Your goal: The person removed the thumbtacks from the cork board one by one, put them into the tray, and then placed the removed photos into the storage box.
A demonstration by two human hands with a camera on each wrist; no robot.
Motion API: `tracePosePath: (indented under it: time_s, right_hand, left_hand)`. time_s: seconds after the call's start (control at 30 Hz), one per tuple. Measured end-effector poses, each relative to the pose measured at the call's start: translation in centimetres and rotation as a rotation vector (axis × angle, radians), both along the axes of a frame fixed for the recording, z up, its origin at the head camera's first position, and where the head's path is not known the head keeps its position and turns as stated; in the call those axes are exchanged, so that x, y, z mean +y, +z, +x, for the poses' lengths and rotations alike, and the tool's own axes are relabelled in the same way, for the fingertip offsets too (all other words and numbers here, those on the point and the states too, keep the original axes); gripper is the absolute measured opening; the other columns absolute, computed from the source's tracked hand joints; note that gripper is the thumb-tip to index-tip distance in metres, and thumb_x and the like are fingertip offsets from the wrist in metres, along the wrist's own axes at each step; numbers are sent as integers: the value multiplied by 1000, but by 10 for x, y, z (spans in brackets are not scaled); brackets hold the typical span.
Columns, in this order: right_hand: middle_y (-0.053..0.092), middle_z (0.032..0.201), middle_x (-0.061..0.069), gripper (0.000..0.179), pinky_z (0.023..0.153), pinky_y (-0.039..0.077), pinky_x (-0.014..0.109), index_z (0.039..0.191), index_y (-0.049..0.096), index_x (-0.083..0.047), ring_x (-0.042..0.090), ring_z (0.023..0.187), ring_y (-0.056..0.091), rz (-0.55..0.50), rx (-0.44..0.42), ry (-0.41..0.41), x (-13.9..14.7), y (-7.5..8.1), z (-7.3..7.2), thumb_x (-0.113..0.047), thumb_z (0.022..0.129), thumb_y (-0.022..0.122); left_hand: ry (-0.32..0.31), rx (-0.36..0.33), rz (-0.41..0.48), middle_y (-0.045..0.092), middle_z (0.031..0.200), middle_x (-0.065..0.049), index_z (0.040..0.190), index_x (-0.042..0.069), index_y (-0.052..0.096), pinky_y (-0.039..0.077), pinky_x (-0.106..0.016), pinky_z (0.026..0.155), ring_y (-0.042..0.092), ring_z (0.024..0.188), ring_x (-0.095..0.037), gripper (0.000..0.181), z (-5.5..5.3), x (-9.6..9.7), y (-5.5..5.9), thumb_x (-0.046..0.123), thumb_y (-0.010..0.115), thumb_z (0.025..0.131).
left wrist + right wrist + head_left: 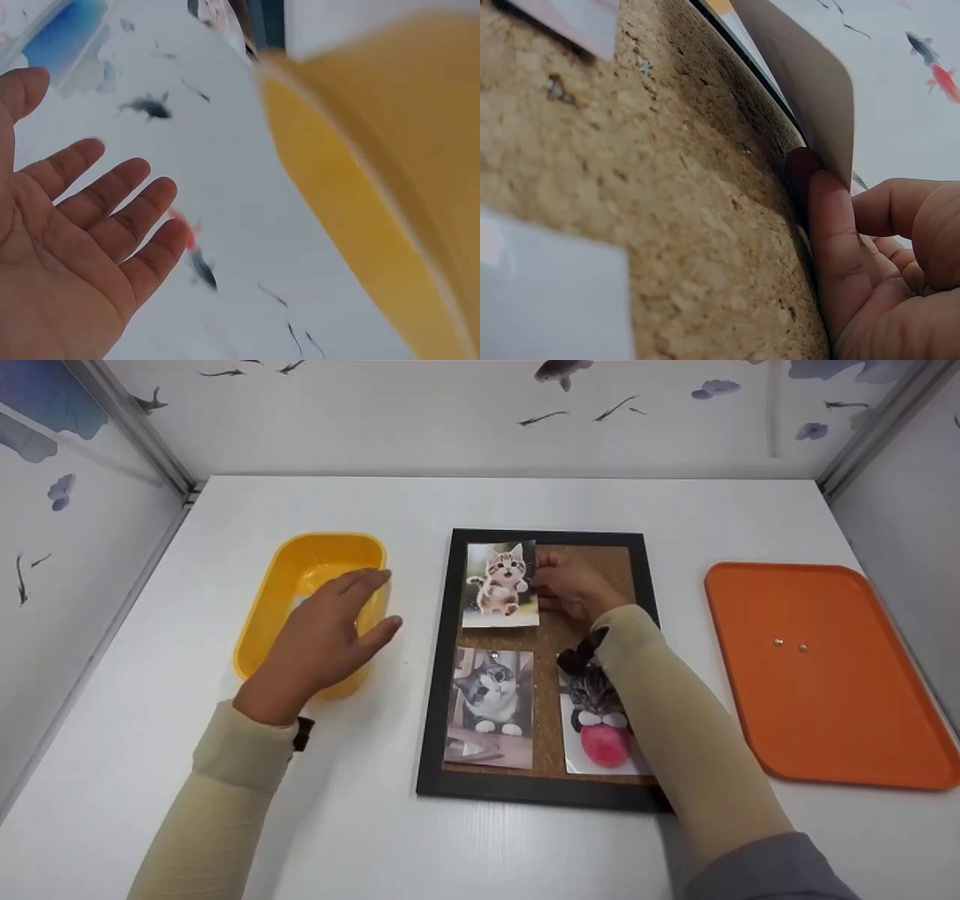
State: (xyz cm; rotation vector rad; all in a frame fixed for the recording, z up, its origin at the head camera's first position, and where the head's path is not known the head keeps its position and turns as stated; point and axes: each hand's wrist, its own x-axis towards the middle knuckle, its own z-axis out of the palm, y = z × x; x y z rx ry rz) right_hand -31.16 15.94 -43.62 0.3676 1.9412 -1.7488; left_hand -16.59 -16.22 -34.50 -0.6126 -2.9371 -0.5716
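My right hand pinches the right edge of a kitten photo at the upper left of a black-framed cork board. In the right wrist view, the photo's pale back tilts up off the cork, with thumb and fingers at its edge. Below it lies a grey-and-white cat photo with a small pin at its top. A photo of a cat with a pink ball is partly hidden under my right forearm. My left hand, fingers extended and empty, hovers over a yellow basket.
An orange tray at the right carries two small gold pins. Something white shows inside the yellow basket, mostly behind my left hand. Printed panels enclose the white table at the back and sides.
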Motion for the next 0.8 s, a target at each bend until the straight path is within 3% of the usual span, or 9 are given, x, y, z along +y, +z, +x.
tracePosePath:
  time_s: [0.17, 0.47, 0.6, 0.8]
  right_hand:
    - [63, 120, 8, 20, 84, 54, 34, 120, 61, -11, 21, 104, 64, 10, -12, -10, 0, 0, 0, -7, 101, 55]
    - [61, 120, 10, 21, 87, 53, 34, 122, 59, -10, 22, 106, 63, 9, -26, -19, 0, 2, -2, -7, 101, 55]
    - [61, 122, 10, 22, 88, 53, 35, 122, 59, -11, 23, 108, 62, 4, -33, -17, 0, 2, -1, -6, 101, 55]
    - [61, 122, 9, 19, 86, 53, 34, 119, 58, -10, 23, 106, 62, 6, -23, -12, 0, 1, -1, -5, 101, 54]
  left_hand:
    - [80, 75, 64, 49, 145, -20, 147, 3, 45, 40, -55, 105, 48, 130, -39, 63, 11, -40, -3, 32, 66, 96]
    - [243, 74, 85, 46, 146, -22, 148, 3, 43, 34, -60, 107, 41, 133, -44, 66, 24, -106, -17, 34, 68, 95]
    - [248, 110, 58, 43, 148, -24, 147, -1, 43, 32, -60, 108, 39, 134, -46, 68, 24, -125, -30, 36, 67, 95]
    - [187, 115, -62, 38, 152, -25, 147, -7, 40, 23, -57, 115, 30, 142, -45, 71, 22, -137, -46, 42, 56, 100]
